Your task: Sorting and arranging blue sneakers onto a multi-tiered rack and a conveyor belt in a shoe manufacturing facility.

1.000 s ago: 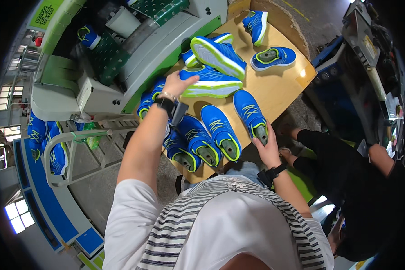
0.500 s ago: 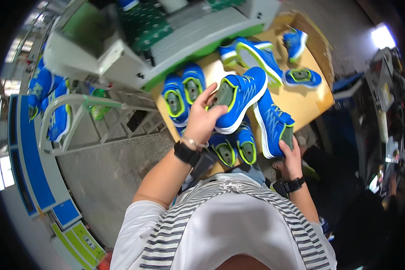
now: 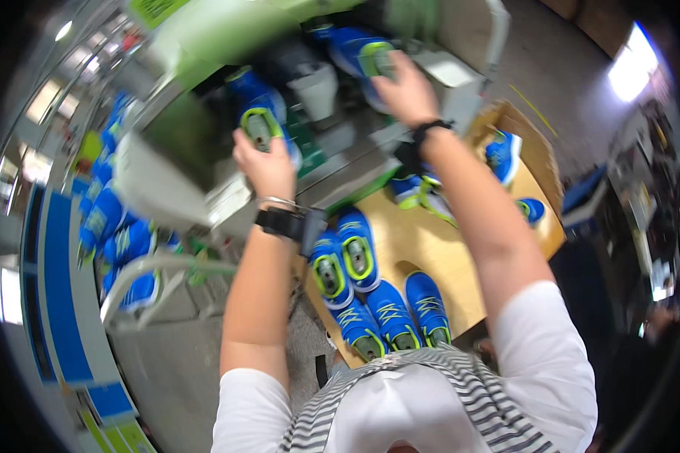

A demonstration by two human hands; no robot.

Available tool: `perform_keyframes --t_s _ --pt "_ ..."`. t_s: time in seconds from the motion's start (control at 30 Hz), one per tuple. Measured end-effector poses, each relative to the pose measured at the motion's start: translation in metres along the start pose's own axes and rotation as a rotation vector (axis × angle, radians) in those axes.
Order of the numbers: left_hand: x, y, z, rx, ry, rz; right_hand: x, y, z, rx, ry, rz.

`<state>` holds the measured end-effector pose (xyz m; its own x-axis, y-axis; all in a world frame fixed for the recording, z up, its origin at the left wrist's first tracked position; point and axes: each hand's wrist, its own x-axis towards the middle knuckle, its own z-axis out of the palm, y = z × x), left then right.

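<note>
Forward and up from over the flat, light wood-coloured tabletop [image 3: 461,264], our left hand [image 3: 267,167] and right hand [image 3: 408,89] have moved to the bulky grey-and-green machine [image 3: 155,177]

From the head camera, we see our left forearm rise almost straight, the wrist wearing a black band and a pale bracelet. Its fingers curl round the heel of a blue sports shoe with lime lining and a grey-green insert [image 3: 255,92], toe pointing into the opening. Our right arm slants up and leftward above the tabletop, wrist bent toward the machine; its fingers grip the heel end of a second blue, lime-lined sports shoe [image 3: 347,49], though blur hides the exact contact. Between both held shoes stands a white, tapered, cup-like part [image 3: 315,90]. Below, five blue lime-lined shoes with yellowish laces [image 3: 391,313] sit close together on the tabletop, toes away from us.
</note>
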<state>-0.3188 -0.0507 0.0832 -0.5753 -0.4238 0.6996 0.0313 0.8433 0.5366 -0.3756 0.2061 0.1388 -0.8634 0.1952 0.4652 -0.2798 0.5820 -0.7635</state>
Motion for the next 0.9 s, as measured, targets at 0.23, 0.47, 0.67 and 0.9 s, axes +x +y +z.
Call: perform_keyframes --t_s 0.23,0.47,0.67,0.9 --pt "0.024 -0.002 -0.001 -0.440 -0.355 -0.243 -0.017 0.080 0.016 -0.095 0.020 -0.392" --pt "-0.120 0.023 -0.100 -0.256 -0.801 -0.068 -0.157 0.182 -0.089 0.030 -0.473 0.440" --pt "-0.183 0.056 -0.123 -0.493 -0.962 -0.017 -0.244 0.173 -0.097 -0.781 -0.561 0.068" --pt "-0.200 0.026 -0.183 -0.415 -1.052 -0.054 -0.370 0.134 -0.157 -0.570 -0.387 0.184"
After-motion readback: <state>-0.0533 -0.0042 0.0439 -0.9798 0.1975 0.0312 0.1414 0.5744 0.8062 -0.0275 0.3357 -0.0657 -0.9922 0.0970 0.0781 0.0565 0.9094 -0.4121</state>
